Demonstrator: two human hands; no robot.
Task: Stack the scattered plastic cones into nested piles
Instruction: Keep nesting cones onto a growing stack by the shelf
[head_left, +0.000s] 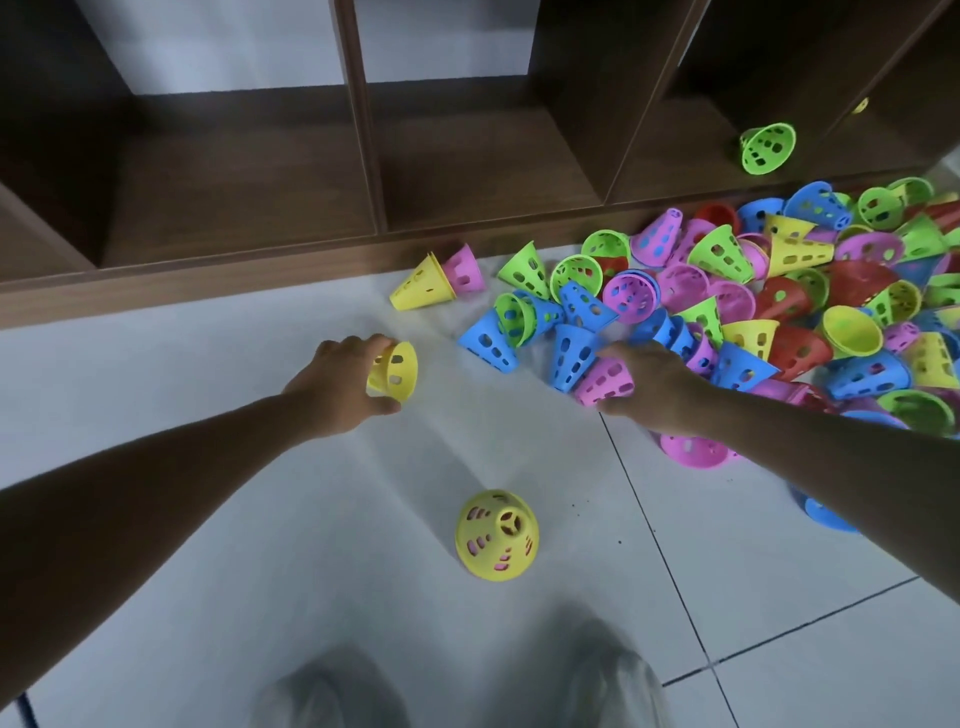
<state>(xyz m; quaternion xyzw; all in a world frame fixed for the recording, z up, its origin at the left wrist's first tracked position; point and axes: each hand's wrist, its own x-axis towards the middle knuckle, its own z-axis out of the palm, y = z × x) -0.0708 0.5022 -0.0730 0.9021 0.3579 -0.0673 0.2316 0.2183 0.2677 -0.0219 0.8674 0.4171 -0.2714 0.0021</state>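
White tiled floor (727, 519) below a dark wooden shelf unit (234, 208): the left hand (337, 387), fingers curled, holds a yellow perforated plastic cone (395, 370), likely bound for the upright yellow-over-pink nested pile (497, 535) nearby. The right hand (657, 384) closes on a pink perforated cone (605, 382) at the edge of the multicoloured heap (779, 312), the handiest pick.

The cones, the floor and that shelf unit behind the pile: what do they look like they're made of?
Cones, such as the yellow cone in the left hand and the pink cone under the right hand: thin moulded plastic, matte, with cut-out holes and uniform colour. Floor: glossy white tiles, likely ceramic, with dark grout lines. Shelf unit: dark wood-grain board, possibly laminate.
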